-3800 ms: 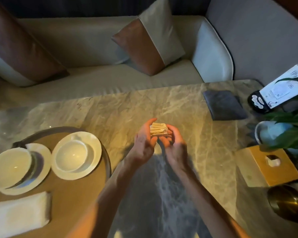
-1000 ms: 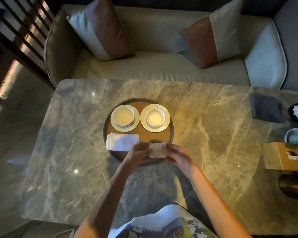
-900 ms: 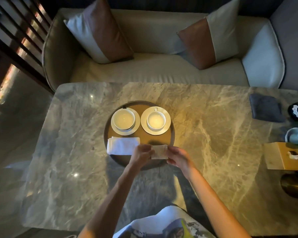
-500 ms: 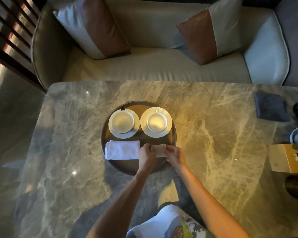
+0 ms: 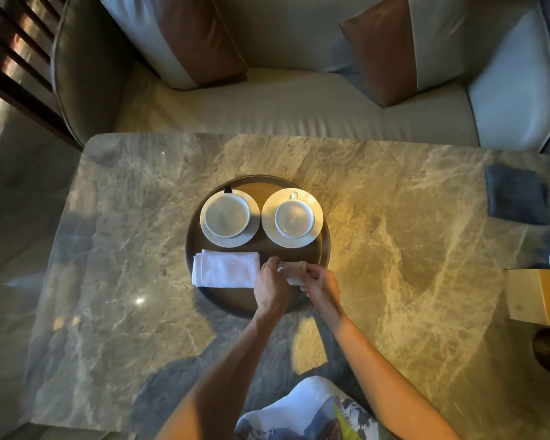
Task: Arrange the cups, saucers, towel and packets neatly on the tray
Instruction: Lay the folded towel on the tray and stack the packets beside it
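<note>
Pinching the packets (image 5: pixel 294 272) between them, the left hand (image 5: pixel 271 286) and right hand (image 5: pixel 320 284) close on opposite ends. Their long axis runs hand to hand, over the tray (image 5: pixel 325 249), with the towel (image 5: pixel 225 273) just left of the left hand.

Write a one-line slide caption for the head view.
Both hands, left hand and right hand, set packets on the round tray beside the folded towel, below two cups on saucers.
</note>
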The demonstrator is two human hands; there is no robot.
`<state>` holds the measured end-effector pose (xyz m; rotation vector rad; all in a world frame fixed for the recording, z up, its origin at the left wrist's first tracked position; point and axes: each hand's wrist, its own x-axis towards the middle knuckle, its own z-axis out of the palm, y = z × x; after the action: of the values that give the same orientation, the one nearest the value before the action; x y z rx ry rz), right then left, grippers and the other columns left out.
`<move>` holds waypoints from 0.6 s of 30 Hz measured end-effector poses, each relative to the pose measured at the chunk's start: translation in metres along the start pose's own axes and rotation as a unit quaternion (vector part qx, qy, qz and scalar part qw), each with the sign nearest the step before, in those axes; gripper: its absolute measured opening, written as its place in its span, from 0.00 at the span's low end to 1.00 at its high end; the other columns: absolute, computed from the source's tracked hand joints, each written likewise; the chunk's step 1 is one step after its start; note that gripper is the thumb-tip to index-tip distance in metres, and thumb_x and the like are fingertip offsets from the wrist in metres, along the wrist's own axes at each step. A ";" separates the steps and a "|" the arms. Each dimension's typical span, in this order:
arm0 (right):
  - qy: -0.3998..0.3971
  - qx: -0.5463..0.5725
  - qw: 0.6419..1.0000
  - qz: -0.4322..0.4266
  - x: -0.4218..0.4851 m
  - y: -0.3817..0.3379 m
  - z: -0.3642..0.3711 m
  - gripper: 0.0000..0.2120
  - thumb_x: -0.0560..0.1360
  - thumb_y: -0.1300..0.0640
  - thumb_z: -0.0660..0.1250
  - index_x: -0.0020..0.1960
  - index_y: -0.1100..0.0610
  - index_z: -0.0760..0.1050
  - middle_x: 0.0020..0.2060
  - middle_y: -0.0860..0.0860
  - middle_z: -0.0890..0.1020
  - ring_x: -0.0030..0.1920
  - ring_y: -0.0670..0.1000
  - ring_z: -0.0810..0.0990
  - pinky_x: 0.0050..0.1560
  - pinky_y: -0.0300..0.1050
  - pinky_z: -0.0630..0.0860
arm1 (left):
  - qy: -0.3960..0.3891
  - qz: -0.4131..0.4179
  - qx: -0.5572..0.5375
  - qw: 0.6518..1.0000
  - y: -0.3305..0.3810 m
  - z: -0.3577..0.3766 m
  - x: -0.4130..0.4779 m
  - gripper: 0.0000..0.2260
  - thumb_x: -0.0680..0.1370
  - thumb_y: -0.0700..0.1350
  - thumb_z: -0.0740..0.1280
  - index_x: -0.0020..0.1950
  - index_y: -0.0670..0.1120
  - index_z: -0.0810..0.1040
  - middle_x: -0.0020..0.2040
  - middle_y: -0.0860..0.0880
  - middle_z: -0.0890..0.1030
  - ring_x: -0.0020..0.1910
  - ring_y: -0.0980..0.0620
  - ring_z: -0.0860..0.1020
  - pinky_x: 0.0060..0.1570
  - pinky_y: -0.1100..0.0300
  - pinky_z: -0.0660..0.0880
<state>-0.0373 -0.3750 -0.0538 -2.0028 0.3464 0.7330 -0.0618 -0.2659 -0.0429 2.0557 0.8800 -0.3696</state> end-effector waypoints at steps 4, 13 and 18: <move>-0.007 0.005 1.000 -0.003 -0.001 0.001 -0.003 0.11 0.78 0.48 0.65 0.51 0.50 0.84 0.41 0.49 0.87 0.45 0.52 0.85 0.50 0.61 0.81 | -0.004 0.021 0.016 1.000 0.003 0.001 0.000 0.11 0.78 0.39 0.60 0.58 0.42 0.76 0.54 0.45 0.81 0.54 0.44 0.78 0.48 0.51 0.75; 0.036 -0.006 0.999 -0.005 -0.004 0.010 -0.004 0.19 0.80 0.51 0.64 0.69 0.56 0.72 0.49 0.53 0.83 0.51 0.56 0.83 0.55 0.59 0.79 | 0.003 0.051 0.090 0.995 0.005 -0.002 -0.003 0.10 0.81 0.41 0.59 0.62 0.42 0.72 0.58 0.43 0.78 0.53 0.41 0.79 0.47 0.48 0.76; 0.125 -0.054 0.990 -0.025 -0.009 0.012 -0.010 0.12 0.80 0.55 0.62 0.61 0.55 0.78 0.48 0.52 0.83 0.51 0.54 0.81 0.50 0.49 0.77 | 0.078 0.085 0.086 0.990 -0.007 -0.024 -0.011 0.06 0.80 0.46 0.59 0.50 0.46 0.74 0.46 0.47 0.81 0.42 0.43 0.80 0.37 0.50 0.77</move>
<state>-0.0469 -0.3903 -0.0526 -2.2037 0.4094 0.4785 -0.0760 -0.2489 -0.0273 2.3253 0.7783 -0.1997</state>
